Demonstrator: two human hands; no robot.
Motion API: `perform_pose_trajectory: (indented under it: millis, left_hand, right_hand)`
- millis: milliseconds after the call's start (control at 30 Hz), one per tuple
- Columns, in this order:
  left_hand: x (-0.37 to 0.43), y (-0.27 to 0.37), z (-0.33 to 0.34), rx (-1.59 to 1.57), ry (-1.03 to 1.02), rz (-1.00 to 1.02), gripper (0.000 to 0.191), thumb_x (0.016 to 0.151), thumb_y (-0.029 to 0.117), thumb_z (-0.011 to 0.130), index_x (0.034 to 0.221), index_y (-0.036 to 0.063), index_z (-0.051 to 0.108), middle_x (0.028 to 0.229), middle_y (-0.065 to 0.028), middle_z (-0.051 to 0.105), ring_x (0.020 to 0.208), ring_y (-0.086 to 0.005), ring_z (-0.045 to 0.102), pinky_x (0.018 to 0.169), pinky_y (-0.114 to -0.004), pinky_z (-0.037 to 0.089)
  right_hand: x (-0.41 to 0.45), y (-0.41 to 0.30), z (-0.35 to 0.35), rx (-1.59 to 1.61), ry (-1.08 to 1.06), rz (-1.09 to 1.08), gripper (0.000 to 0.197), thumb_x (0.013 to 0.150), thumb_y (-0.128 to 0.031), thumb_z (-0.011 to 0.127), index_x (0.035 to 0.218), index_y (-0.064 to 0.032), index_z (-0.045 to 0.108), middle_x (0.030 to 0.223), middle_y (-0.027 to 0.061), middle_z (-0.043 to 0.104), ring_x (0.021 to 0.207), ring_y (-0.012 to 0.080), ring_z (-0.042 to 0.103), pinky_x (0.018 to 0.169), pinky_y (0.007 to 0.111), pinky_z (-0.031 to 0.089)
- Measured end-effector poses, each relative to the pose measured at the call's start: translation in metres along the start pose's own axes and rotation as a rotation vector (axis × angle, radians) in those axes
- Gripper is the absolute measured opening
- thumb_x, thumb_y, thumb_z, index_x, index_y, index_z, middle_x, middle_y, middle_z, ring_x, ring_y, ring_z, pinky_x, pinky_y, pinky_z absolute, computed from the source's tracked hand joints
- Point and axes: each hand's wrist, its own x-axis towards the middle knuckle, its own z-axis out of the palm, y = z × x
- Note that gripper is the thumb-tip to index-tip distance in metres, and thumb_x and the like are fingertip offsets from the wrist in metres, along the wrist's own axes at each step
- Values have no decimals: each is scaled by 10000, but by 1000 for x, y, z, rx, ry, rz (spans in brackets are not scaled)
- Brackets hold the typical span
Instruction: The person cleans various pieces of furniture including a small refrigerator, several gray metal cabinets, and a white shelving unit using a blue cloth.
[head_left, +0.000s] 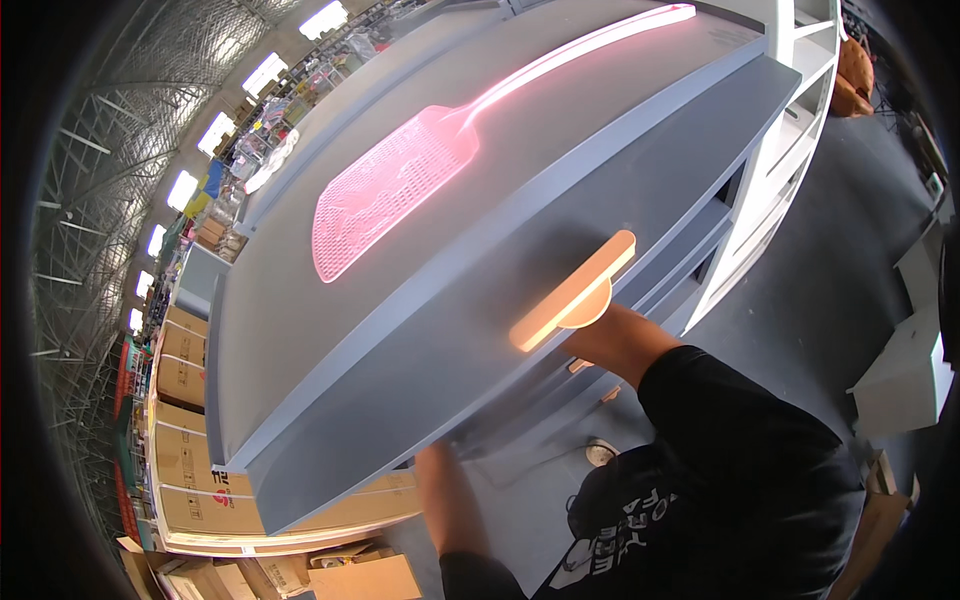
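A pink plastic fly swatter (397, 176) lies on the grey top (517, 191) of a cabinet before me. Below that top's edge, the grey drawer front (420, 382) carries an orange-tan handle (574, 291) with a half-round lower part. My left forearm (450, 499) reaches up under the lower edge of this front, which hides the left hand. Close below the handle is my right wrist (600, 337); the right hand is mostly hidden beneath the front. What either hand touches there cannot be seen. Smaller handles (579, 365) show on the fronts farther down.
Large strapped cardboard cartons (184, 457) stand past the cabinet's left end, with opened cardboard (364, 577) on the floor nearby. A white shelving unit (780, 142) adjoins the right end. Farther right is a white box (900, 375) on the grey floor (832, 240).
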Motion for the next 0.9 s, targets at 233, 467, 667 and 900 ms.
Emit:
perform_pose_trajectory:
  millis: [233, 467, 667, 900]
  left_hand:
    - [20, 34, 6, 68, -91, 51, 582, 849, 494, 425, 1277, 100, 439, 1317, -168, 420, 1231, -367, 352, 1031, -440, 271]
    - [85, 123, 30, 167, -462, 170, 617, 870, 510, 368, 1356, 133, 327, 1379, -180, 332, 1288, -369, 267, 1062, -445, 215]
    - [134, 214, 54, -74, -683, 178, 673, 892, 539, 285, 1429, 188, 81, 1472, -183, 29, 1360, -341, 40, 1088, -453, 126]
    - [142, 264, 68, -51, -730, 182, 618, 899, 481, 253, 1427, 199, 103, 1468, -178, 92, 1360, -327, 90, 1092, -434, 121]
  right_hand:
    - [-21, 37, -5, -13, 29, 22, 372, 843, -300, 420, 1099, -114, 614, 1279, 85, 493, 1269, 322, 330, 1058, 454, 198]
    - [-108, 168, 6, -90, 28, 210, 372, 847, -301, 417, 1103, -120, 619, 1286, 84, 490, 1276, 329, 323, 1061, 462, 191]
    - [-191, 273, 26, -174, -5, 360, 372, 851, -302, 415, 1105, -126, 622, 1292, 82, 487, 1283, 334, 318, 1064, 469, 185]
    - [-223, 225, -57, -156, -440, 573, 293, 815, -200, 497, 1046, -101, 648, 1249, 123, 517, 1214, 330, 419, 952, 440, 384]
